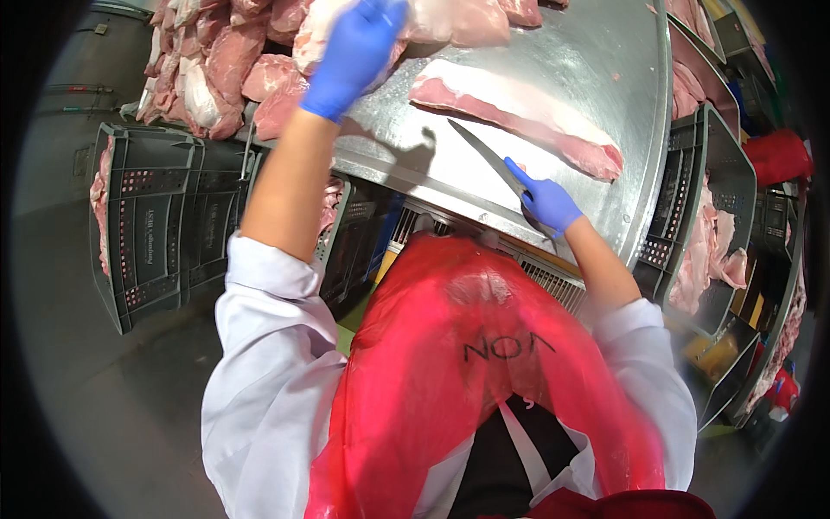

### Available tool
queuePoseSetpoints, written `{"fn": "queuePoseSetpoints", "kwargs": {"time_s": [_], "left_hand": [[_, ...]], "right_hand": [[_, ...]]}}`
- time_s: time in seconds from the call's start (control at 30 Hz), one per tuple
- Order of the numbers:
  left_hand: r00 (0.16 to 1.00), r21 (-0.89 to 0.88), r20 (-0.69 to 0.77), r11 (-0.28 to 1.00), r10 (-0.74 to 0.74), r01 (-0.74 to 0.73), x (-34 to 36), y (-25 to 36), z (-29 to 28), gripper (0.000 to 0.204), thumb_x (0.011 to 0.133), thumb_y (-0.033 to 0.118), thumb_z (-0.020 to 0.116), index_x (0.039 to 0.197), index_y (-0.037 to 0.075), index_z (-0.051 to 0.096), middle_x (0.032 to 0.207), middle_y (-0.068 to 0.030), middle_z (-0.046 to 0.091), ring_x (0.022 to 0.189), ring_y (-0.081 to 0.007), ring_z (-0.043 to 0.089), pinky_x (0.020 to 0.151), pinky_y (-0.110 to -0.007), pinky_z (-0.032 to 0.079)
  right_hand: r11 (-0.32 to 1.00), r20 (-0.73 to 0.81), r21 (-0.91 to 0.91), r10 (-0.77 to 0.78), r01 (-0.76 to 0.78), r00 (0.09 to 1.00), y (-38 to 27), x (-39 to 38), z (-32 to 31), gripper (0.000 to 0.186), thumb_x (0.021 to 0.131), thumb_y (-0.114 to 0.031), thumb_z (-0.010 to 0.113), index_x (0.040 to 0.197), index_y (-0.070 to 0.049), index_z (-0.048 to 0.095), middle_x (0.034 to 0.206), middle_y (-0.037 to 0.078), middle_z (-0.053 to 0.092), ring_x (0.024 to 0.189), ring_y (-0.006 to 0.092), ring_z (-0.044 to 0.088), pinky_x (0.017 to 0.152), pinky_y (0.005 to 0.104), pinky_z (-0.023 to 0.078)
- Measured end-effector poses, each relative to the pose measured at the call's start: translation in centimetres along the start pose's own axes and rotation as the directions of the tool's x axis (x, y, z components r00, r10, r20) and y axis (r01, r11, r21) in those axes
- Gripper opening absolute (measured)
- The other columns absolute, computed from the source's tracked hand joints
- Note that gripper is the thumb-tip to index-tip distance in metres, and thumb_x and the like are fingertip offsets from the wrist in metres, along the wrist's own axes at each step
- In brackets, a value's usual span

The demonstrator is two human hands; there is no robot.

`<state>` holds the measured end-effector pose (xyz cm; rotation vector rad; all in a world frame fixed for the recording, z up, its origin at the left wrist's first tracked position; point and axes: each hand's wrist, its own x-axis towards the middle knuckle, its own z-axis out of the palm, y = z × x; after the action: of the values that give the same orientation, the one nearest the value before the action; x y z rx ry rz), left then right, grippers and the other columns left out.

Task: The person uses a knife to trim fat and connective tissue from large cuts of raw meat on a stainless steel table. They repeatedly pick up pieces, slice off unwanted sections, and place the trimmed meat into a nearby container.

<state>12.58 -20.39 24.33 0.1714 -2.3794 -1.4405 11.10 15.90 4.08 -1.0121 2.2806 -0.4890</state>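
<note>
Red apron (415, 346) bore dark lettering; grey crate (151, 186), left, pale lettering. Right hand (553, 206) had fingers wrapped round a knife (487, 154), forefinger extended, over the table's (596, 60) near edge region. Meat slab (519, 112) lay just beyond the blade; bare steel showed to its right. Left hand (354, 56) was at the far meat pile (229, 60); fingers blurred, grip undetermined.

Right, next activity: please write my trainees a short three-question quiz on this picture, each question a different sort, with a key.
1. Which hand grips the long steel-bladed knife?
2. True or false: the long pink-and-white strip of raw meat lies on the shiny grey metal table.
3. The blue-gloved left hand is nearest to:
a) the heap of pale pink raw meat pieces
b) the strip
c) the knife

Key: 1. the blue-gloved right hand; 2. true; 3. a
</note>
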Motion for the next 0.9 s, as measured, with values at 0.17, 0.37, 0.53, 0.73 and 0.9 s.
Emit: {"fn": "queuePoseSetpoints", "kwargs": {"time_s": [0.17,0.37,0.53,0.73,0.9], "left_hand": [[0.917,-0.639,-0.398,0.726,-0.027,-0.255,4.6,9.2,-6.5,0.015,0.101,0.022,0.065,0.097,0.007,0.065,0.086,-0.001,0.063,0.074,-0.0094,0.058,0.061,-0.023,0.046],[0.96,-0.502,-0.241,0.865,-0.14,0.0,-2.3,-1.8,-12.0,0.023,0.101,0.034,0.063,0.095,0.012,0.061,0.071,0.0018,0.05,0.062,-0.0104,0.048,0.056,-0.027,0.038],[0.992,0.73,-0.124,0.677,0.001,0.091,-14.4,-23.9,-4.2,0.059,0.082,0.032,0.078,0.126,-0.004,0.061,0.125,-0.0267,0.062,0.114,-0.0434,0.061,0.096,-0.051,0.049],[0.968,0.771,0.194,0.634,-0.157,-0.052,-13.0,-19.6,9.7,0.046,0.091,0.032,0.067,0.123,0.0,0.055,0.112,-0.021,0.06,0.109,-0.039,0.06,0.092,-0.056,0.045],[0.965,0.494,0.201,0.868,-0.166,0.046,-16.0,-21.3,11.0,0.016,0.094,0.018,0.059,0.097,0.003,0.054,0.088,-0.0261,0.064,0.082,-0.0482,0.064,0.074,-0.056,0.05]], "right_hand": [[0.939,-0.175,0.342,0.109,-0.044,0.979,-1.0,-3.2,-0.5,0.078,0.092,-0.012,0.056,0.162,-0.032,0.026,0.081,0.025,0.068,0.063,0.0319,0.067,0.067,0.0443,0.054],[0.811,-0.287,0.584,0.249,-0.037,0.925,-3.2,-4.8,-2.2,0.079,0.092,-0.008,0.06,0.162,-0.03,0.028,0.065,0.014,0.063,0.052,0.0203,0.057,0.059,0.0367,0.048],[0.886,-0.303,0.463,0.147,0.01,0.942,-4.2,-3.7,-0.9,0.078,0.093,-0.009,0.059,0.161,-0.028,0.028,0.075,0.02,0.07,0.062,0.0309,0.068,0.063,0.0417,0.053],[0.998,-0.23,0.047,-0.035,0.048,0.973,-6.5,1.6,2.3,0.08,0.092,-0.012,0.055,0.162,-0.029,0.019,0.101,0.024,0.07,0.074,0.0452,0.067,0.073,0.0538,0.054],[0.998,-0.005,-0.068,0.013,-0.013,1.0,-6.4,2.6,2.3,0.085,0.089,-0.008,0.055,0.163,-0.031,0.019,0.097,0.026,0.069,0.075,0.0436,0.068,0.073,0.0518,0.055]]}}
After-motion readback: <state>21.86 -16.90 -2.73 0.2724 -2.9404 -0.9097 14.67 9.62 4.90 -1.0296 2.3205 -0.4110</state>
